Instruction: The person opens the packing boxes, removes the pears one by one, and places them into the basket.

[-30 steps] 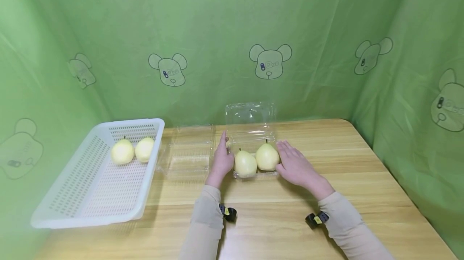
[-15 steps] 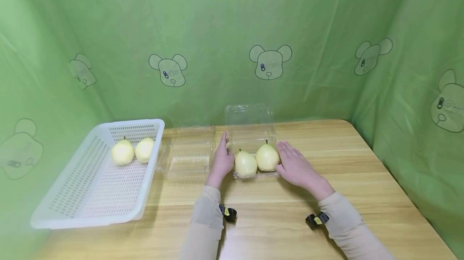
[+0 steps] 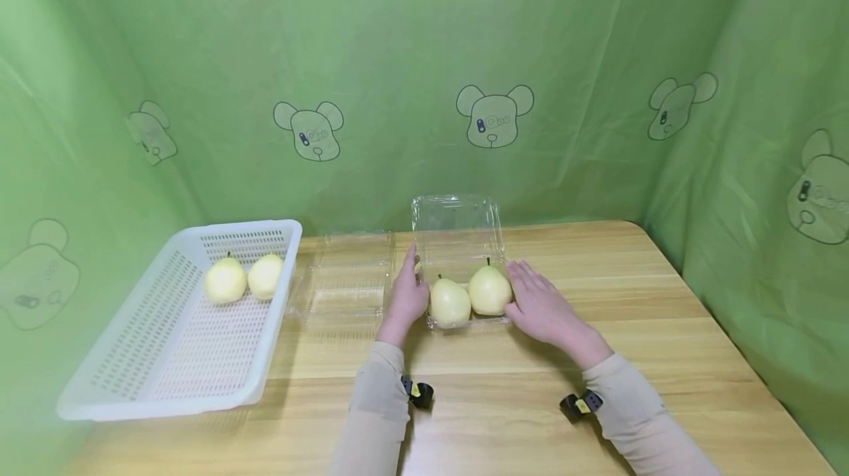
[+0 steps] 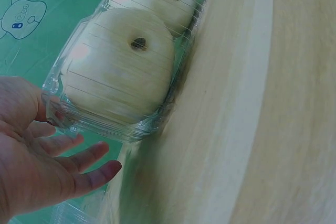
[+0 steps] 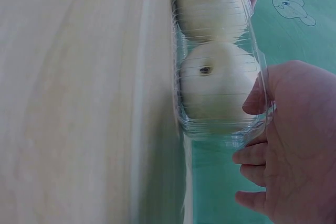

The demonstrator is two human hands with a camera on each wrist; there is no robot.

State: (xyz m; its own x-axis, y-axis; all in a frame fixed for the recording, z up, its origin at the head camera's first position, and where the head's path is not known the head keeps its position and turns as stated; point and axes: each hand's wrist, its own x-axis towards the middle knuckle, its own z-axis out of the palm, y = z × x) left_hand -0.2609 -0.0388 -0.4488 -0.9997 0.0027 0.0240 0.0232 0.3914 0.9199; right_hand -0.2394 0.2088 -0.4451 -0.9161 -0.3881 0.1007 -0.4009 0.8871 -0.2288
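Note:
Two pale yellow pears, a left pear (image 3: 450,303) and a right pear (image 3: 490,290), sit side by side in a clear plastic clamshell box (image 3: 458,323). Its hinged lid (image 3: 458,222) stands raised at the back. My left hand (image 3: 407,292) touches the box's left end, with fingers extended; in the left wrist view its thumb is at the rim and the fingers are spread below. My right hand (image 3: 540,303) rests against the right end, fingers fairly straight. In the right wrist view its thumb (image 5: 255,98) overlaps the box's corner.
A white perforated basket (image 3: 265,358) with two more pears (image 3: 225,281) stands at the left. Between basket and left hand lies another clear plastic clamshell (image 3: 351,281), lid open. Green curtains (image 3: 398,56) hang behind and beside the wooden table (image 3: 504,402).
The raised lid's top edge has dropped slightly. Both hands stay at the ends of the box, and the pears have not moved. The head view has shifted very slightly.

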